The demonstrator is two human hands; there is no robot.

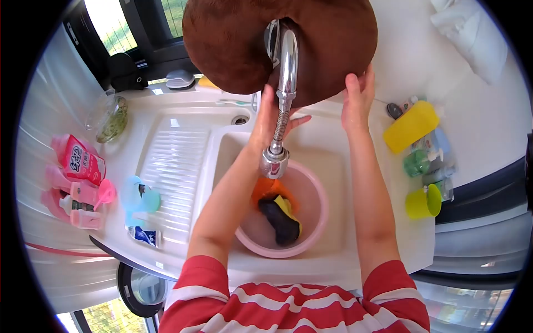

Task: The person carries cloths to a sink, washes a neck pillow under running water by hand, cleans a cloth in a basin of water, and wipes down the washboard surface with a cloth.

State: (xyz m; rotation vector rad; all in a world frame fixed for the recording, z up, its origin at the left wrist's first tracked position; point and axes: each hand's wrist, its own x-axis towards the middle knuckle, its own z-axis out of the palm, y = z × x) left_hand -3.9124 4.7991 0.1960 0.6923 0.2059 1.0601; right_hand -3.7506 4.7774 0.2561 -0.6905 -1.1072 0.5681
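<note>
Left hand (265, 125): fingers stretched and parted from the thumb, partly hidden by the tap; thumb tip at the cushion's lower edge.
Right hand (358, 102): loosely curved at the cushion's lower right edge; whether it gripped, I couldn't tell.
Brown cushion (333, 50): raised just beyond both hands' fingertips, its notch behind the tap's bend.
Chrome tap (288, 61): arched between me and the cushion, nozzle over the basin.
Pink basin (325, 208): stood in the white sink (340, 177), holding a dark-and-yellow object (280, 223).
</note>
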